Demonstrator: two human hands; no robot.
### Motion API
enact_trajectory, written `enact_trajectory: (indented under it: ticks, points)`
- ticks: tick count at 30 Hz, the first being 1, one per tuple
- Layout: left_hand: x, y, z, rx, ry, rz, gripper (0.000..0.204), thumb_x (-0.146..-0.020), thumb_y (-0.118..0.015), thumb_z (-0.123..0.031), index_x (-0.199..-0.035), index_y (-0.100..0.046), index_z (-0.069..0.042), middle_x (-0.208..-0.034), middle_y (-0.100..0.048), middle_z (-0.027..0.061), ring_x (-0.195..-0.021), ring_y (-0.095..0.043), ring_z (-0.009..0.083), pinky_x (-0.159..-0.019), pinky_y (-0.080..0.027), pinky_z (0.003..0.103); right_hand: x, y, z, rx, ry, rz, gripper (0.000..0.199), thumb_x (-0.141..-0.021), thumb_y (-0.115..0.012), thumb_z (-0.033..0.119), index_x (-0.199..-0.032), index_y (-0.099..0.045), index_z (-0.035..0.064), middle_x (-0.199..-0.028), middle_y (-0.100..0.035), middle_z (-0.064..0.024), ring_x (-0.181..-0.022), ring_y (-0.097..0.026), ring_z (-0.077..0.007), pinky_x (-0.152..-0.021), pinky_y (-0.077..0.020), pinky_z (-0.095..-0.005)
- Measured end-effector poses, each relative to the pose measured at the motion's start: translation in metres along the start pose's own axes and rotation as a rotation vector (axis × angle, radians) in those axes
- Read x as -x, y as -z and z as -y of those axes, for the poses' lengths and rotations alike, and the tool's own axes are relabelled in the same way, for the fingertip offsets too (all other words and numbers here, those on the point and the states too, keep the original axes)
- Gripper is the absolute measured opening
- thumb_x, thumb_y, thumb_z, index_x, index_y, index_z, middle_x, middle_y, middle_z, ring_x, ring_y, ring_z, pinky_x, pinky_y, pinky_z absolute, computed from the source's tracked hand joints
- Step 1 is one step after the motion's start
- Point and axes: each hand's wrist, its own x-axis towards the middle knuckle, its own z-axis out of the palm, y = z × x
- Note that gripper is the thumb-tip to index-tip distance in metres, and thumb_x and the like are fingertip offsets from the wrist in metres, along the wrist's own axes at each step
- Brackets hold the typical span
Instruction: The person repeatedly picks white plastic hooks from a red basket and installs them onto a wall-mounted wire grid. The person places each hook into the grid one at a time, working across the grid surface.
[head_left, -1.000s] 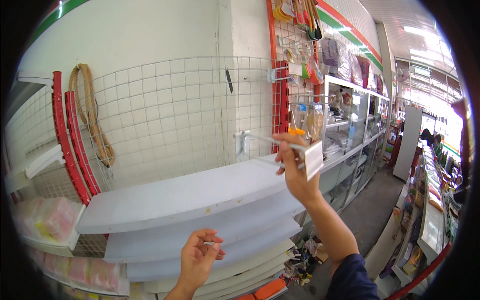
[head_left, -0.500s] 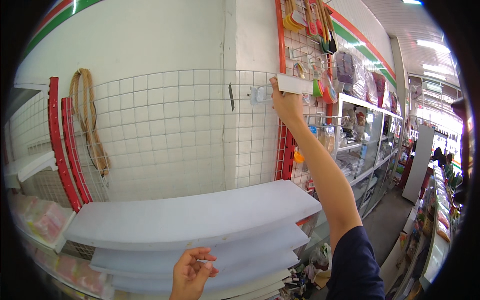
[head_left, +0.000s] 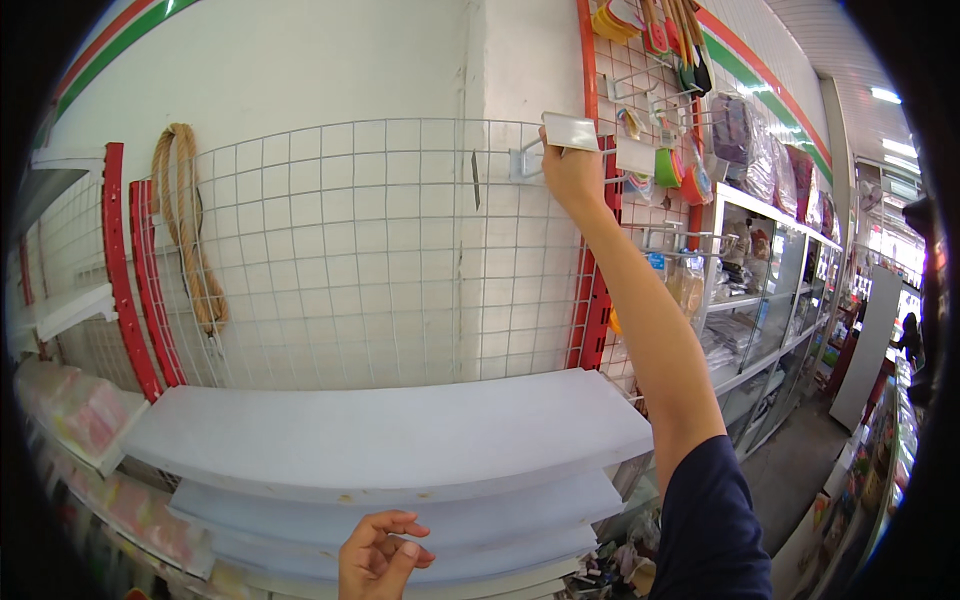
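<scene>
Where light strikes, the hook's plate (head_left: pixel 570 131) gleams pale.

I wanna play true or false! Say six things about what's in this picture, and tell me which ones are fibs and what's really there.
1. The right hand holds a hook. True.
2. The left hand is lower in the picture than the right hand. True.
3. The rope hangs to the right of both hands. False: the rope is to the left of both.
4. The left hand is holding a ball. False: no thing shows in it.
5. The right hand is up by the wire grid. True.
6. The top shelf is black. False: the top shelf is whitish.
</scene>
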Motion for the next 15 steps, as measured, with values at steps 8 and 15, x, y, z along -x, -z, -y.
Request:
enact_trajectory:
  ticks: [8,15]
  points:
    - [-0.008,-0.030,0.002,-0.073,0.072,-0.075,0.028,-0.091,-0.054,-0.007,-0.118,-0.051,0.002,-0.102,-0.061,0.0162,-0.078,-0.066,0.0190,-0.070,-0.056,0.033,0.004,0.002,0.001,-0.062,0.062,0.068,0.016,-0.087,-0.057,0.016,-0.085,-0.061,0.0008,-0.071,-0.062,-0.0212,-0.065,-0.060,-0.0405,-0.058,-0.0473,-0.0435]
    - [-0.016,-0.048,0.007,-0.077,0.069,-0.066,0.028,-0.091,-0.054,-0.007,-0.117,-0.051,0.002,-0.102,-0.061,0.0163,-0.077,-0.066,0.0190,-0.070,-0.056,0.033,0.011,0.001,0.004,-0.103,0.053,0.003,0.015,-0.085,-0.056,0.014,-0.082,-0.061,0.0002,-0.066,-0.060,-0.0200,-0.062,-0.059,-0.0410,-0.057,-0.0476,-0.0441]
